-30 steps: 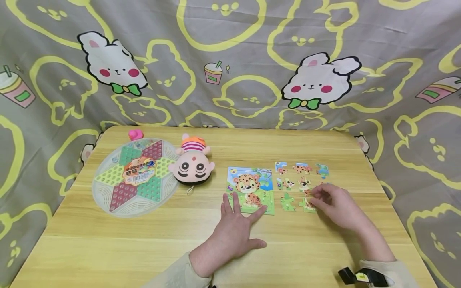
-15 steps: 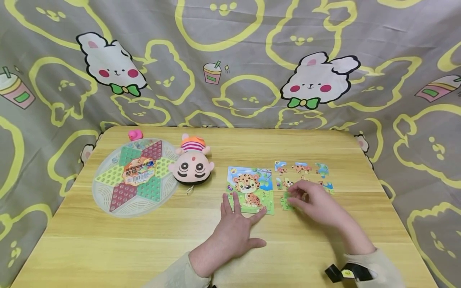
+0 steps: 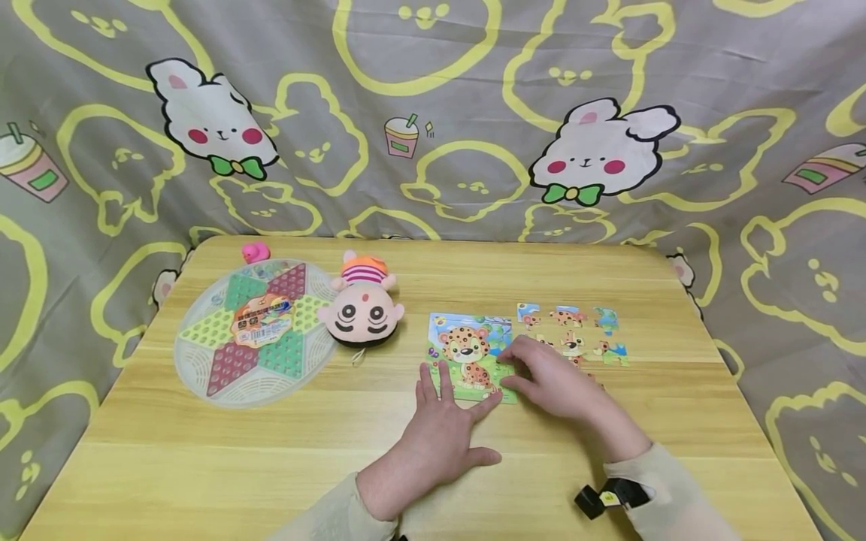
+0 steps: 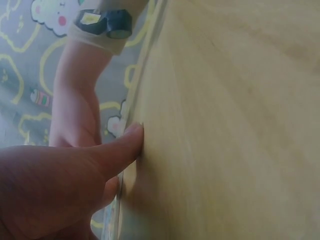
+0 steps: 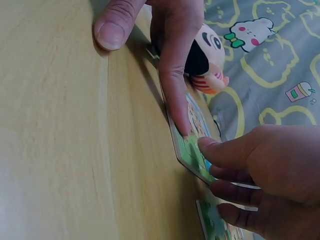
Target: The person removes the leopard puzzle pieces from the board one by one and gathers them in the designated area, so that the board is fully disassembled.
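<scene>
A square jigsaw puzzle (image 3: pixel 470 342) with a spotted leopard cub lies flat near the table's middle. My left hand (image 3: pixel 440 436) spreads its fingers over the near edge, fingertips pressing on the picture; its thumb (image 4: pixel 117 152) points out over bare wood in the left wrist view. At the puzzle's right edge is my right hand (image 3: pixel 555 379), its thumb and bent fingers apart, tips right at the border. The right wrist view shows the thumb tip over the green part of the puzzle (image 5: pixel 187 150). Several loose jigsaw pieces (image 3: pixel 607 319) lie to the right, partly hidden by this hand.
A black-haired plush doll (image 3: pixel 361 308) lies left of the puzzle. Beyond it sits a round Chinese checkers board (image 3: pixel 203 361), with a pink rubber duck (image 3: pixel 255 252) behind. A patterned curtain (image 3: pixel 467 98) hangs along the table's far side.
My right hand has moved left, from over the loose pieces to the puzzle's right edge, uncovering the pieces at the far right. My left hand stays in place.
</scene>
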`<action>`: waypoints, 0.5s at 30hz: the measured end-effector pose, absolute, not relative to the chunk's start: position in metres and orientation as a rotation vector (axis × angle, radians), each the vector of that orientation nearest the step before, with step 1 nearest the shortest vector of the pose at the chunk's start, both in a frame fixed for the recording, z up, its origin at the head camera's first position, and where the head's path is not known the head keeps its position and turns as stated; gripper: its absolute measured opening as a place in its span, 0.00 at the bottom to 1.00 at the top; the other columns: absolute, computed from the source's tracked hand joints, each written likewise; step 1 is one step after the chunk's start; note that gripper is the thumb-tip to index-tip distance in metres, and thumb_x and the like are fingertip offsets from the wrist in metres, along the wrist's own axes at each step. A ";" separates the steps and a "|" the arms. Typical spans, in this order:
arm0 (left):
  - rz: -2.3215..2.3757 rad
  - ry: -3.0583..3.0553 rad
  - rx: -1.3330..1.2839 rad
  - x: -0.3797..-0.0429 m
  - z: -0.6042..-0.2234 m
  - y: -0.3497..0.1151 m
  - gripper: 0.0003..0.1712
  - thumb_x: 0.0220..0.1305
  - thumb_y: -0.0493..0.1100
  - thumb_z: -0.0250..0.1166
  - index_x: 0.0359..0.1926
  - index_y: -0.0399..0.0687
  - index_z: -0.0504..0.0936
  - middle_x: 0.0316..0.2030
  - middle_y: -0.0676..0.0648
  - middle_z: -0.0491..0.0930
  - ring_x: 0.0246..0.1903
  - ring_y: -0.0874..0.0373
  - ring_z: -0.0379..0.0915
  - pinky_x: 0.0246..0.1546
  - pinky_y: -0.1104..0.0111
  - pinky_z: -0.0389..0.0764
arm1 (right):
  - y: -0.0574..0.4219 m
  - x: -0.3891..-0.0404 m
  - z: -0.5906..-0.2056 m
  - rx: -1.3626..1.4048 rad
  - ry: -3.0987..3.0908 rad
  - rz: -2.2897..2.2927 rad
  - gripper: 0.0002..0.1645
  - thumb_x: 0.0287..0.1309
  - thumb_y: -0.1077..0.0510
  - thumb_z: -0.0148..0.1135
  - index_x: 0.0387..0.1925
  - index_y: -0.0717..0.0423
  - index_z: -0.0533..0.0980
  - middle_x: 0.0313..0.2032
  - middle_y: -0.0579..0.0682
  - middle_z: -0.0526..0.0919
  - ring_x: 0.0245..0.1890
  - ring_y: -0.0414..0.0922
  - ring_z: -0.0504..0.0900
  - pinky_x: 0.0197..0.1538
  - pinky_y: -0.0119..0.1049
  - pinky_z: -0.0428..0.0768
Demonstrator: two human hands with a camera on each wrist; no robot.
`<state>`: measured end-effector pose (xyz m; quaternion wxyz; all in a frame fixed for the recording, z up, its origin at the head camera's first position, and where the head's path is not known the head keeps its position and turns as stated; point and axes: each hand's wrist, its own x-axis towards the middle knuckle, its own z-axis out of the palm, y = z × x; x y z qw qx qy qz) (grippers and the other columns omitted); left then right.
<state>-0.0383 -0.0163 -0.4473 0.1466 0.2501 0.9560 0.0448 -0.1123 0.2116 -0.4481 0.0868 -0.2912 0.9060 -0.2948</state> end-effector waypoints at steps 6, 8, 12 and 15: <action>0.114 2.760 0.735 -0.038 -0.448 -0.017 0.50 0.62 0.84 0.56 0.82 0.80 0.57 0.72 0.16 0.55 0.73 0.16 0.43 0.71 0.31 0.59 | 0.207 -0.114 -0.448 -0.863 2.683 -0.810 0.23 0.66 0.58 0.74 0.59 0.61 0.81 0.43 0.45 0.78 0.39 0.42 0.75 0.44 0.40 0.80; 0.120 2.761 0.737 -0.038 -0.448 -0.017 0.50 0.62 0.83 0.56 0.82 0.80 0.58 0.72 0.16 0.55 0.74 0.16 0.43 0.71 0.31 0.59 | 0.207 -0.114 -0.448 -0.864 2.685 -0.801 0.24 0.66 0.58 0.74 0.60 0.61 0.80 0.44 0.45 0.78 0.40 0.42 0.75 0.46 0.41 0.81; 0.121 2.758 0.740 -0.039 -0.448 -0.017 0.50 0.63 0.83 0.56 0.82 0.80 0.57 0.72 0.17 0.57 0.74 0.17 0.43 0.71 0.30 0.59 | 0.206 -0.114 -0.448 -0.879 2.678 -0.797 0.24 0.66 0.59 0.74 0.61 0.61 0.79 0.45 0.46 0.78 0.42 0.42 0.75 0.49 0.43 0.81; 0.112 2.756 0.739 -0.039 -0.448 -0.017 0.50 0.63 0.83 0.56 0.82 0.80 0.57 0.72 0.17 0.57 0.74 0.17 0.43 0.71 0.31 0.59 | 0.206 -0.115 -0.449 -0.886 2.669 -0.797 0.24 0.66 0.59 0.74 0.60 0.61 0.79 0.47 0.47 0.78 0.42 0.42 0.75 0.49 0.43 0.81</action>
